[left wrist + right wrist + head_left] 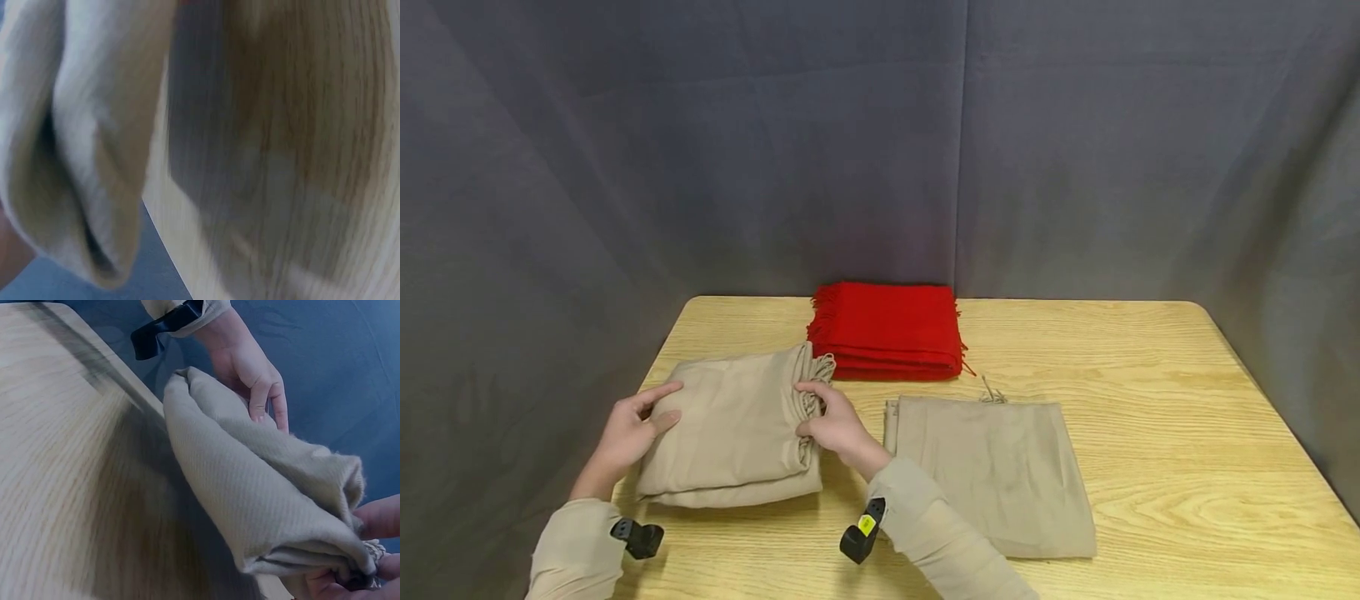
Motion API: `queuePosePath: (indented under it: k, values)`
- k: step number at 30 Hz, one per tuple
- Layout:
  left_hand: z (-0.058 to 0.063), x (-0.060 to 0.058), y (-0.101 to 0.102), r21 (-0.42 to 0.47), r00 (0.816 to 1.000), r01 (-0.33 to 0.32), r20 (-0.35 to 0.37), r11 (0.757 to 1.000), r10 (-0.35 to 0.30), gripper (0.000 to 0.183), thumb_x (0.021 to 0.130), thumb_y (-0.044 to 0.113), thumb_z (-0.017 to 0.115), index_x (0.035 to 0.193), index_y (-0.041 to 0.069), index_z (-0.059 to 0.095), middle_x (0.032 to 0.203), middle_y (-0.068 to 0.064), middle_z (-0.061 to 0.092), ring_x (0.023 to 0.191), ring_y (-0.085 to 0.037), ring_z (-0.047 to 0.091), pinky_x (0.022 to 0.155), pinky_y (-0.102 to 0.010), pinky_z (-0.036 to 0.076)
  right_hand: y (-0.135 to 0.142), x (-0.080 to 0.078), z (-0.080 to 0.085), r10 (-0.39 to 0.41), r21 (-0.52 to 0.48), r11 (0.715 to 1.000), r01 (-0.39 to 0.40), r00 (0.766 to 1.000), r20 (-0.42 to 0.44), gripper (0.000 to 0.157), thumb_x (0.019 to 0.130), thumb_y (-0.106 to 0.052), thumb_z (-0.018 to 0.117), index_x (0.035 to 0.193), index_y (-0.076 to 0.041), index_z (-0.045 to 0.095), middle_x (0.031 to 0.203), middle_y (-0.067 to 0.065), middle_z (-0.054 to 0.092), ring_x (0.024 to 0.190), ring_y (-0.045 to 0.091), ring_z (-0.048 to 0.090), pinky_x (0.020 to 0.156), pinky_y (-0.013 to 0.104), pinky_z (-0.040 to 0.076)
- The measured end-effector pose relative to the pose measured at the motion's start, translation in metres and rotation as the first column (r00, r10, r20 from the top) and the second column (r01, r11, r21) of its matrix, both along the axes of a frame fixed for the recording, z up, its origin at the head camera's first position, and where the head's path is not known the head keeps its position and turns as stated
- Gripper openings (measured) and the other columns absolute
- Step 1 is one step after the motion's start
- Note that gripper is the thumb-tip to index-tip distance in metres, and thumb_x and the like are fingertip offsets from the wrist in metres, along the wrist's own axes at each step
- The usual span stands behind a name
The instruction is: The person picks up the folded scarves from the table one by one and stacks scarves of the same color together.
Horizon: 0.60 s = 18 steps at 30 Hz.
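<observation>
Between my two hands is a folded beige scarf (730, 421) with a fringe along its right side, over the left part of the table. My left hand (625, 432) grips its left edge, the thumb lying on top. At the fringed side, my right hand (838, 425) pinches the folded layers. The right wrist view shows the scarf's thick folds (231, 481) tilted above a shadow on the wood, with the left hand (253, 378) at the far end. Cloth (103, 125) fills the left side of the left wrist view, where most of the left hand is hidden.
A folded red fringed scarf (891, 325) lies at the table's back edge. Another folded beige cloth (1000, 475) rests right of centre, partly behind my right forearm. Dark grey curtains (865, 150) surround the wooden table (1187, 433) at the back and sides.
</observation>
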<state>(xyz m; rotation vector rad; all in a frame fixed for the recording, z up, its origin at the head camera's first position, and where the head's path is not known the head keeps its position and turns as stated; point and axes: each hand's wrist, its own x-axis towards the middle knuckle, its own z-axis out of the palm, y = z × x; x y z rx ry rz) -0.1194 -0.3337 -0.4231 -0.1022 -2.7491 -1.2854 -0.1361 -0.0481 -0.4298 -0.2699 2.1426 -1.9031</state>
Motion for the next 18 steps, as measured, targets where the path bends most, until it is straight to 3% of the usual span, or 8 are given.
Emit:
queuePosePath:
  k: [2,8,13,15,18]
  values:
    - [0.004,0.001,0.004,-0.004,1.0,0.013,-0.001,1.0,-0.013,0.042,0.091,0.007,0.054,0.129,-0.007,0.045,0.128,-0.03,0.043,0.11,-0.039,0.045,0.072,-0.011,0.037,0.003,-0.001,0.002,0.0,0.012,1.0,0.0,1.0,-0.009,0.063,0.065,0.016,0.06,0.123,-0.007,0.055,0.136,0.012,0.041,0.115,0.023,0.036,0.068,0.027,0.04]
    - [0.01,-0.001,0.01,0.011,0.999,0.046,-0.014,0.999,-0.046,0.041,0.091,0.004,0.053,0.13,-0.007,0.045,0.129,-0.029,0.043,0.111,-0.038,0.045,0.072,-0.008,0.037,0.012,-0.005,0.008,0.009,0.05,0.999,-0.008,0.999,-0.039,0.061,0.066,0.014,0.061,0.124,-0.007,0.055,0.136,0.012,0.042,0.127,0.025,0.03,0.09,0.037,0.036]
    - [0.011,-0.003,0.013,0.022,0.999,0.04,-0.033,0.999,-0.04,0.04,0.089,0.003,0.055,0.128,-0.007,0.047,0.128,-0.028,0.045,0.108,-0.037,0.047,0.07,-0.01,0.04,0.019,-0.009,0.013,0.028,0.08,0.997,-0.023,0.998,-0.063,0.061,0.067,0.013,0.062,0.124,-0.008,0.055,0.135,0.01,0.042,0.128,0.023,0.03,0.095,0.041,0.032]
    - [0.011,-0.003,0.015,0.023,0.999,0.037,-0.038,0.999,-0.036,0.04,0.089,0.002,0.056,0.127,-0.007,0.048,0.127,-0.028,0.045,0.106,-0.03,0.05,0.069,-0.011,0.041,0.021,-0.009,0.015,0.037,0.076,0.997,-0.032,0.997,-0.064,0.061,0.068,0.013,0.061,0.125,-0.008,0.054,0.135,0.009,0.043,0.128,0.022,0.029,0.094,0.04,0.032]
    - [0.011,-0.002,0.016,0.026,0.998,0.033,-0.048,0.999,-0.032,0.04,0.088,0.002,0.057,0.127,-0.006,0.049,0.126,-0.026,0.047,0.099,-0.01,0.052,0.068,-0.013,0.043,0.025,-0.009,0.018,0.052,0.076,0.996,-0.046,0.996,-0.072,0.061,0.068,0.013,0.061,0.126,-0.008,0.053,0.135,0.009,0.043,0.128,0.022,0.029,0.093,0.04,0.032]
